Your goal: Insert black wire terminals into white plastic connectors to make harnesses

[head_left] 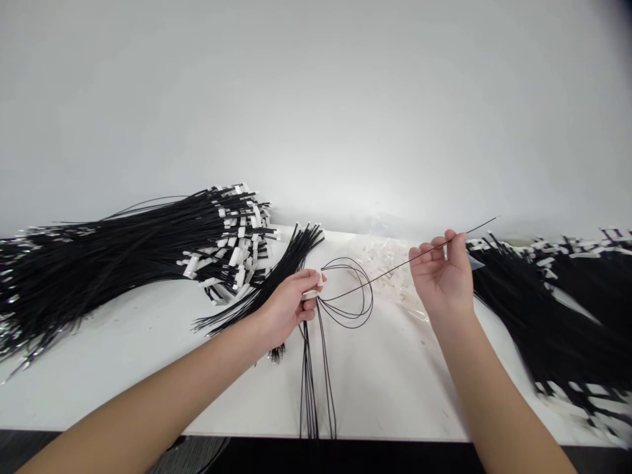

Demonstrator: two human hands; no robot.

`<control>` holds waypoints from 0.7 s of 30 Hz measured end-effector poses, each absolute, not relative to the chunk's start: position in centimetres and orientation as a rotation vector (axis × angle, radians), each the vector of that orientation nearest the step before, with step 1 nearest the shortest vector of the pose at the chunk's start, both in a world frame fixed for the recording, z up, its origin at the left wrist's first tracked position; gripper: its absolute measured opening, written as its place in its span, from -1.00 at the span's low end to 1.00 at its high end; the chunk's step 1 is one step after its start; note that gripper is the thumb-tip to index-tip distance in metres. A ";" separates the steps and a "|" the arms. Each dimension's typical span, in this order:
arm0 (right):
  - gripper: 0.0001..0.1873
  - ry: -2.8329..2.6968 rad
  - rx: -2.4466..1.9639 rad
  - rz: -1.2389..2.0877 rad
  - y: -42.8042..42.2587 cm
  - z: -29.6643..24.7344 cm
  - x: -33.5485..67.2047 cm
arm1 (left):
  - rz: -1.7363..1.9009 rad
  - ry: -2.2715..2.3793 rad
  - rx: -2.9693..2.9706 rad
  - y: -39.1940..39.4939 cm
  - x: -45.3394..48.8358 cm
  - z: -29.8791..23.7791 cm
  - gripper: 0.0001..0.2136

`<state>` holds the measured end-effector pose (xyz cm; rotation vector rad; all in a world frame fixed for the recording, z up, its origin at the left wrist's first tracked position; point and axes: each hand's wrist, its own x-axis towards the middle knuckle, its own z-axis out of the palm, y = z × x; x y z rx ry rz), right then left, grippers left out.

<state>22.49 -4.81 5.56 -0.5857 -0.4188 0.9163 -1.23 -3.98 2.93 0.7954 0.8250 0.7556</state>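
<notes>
White table [395,395], pale wall [316,99]; black wire [390,271] slants up rightward, pinched by right hand [444,280]; left hand [289,304] clasps white connector [310,296].

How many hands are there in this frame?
2. The left hand is near the middle, holding a white piece; the right hand is farther right, pinching a black wire. No others show.

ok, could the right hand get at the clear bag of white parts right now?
Likely yes: the bag lies near the right hand, though the thin black wire it holds crosses in front. Letting go first seems sensible.
</notes>
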 end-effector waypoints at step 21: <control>-0.87 -1.509 -1.428 0.575 -7.7 3.7 16.3 | 0.745 0.815 0.934 -4.1 -1.2 2.8 -0.84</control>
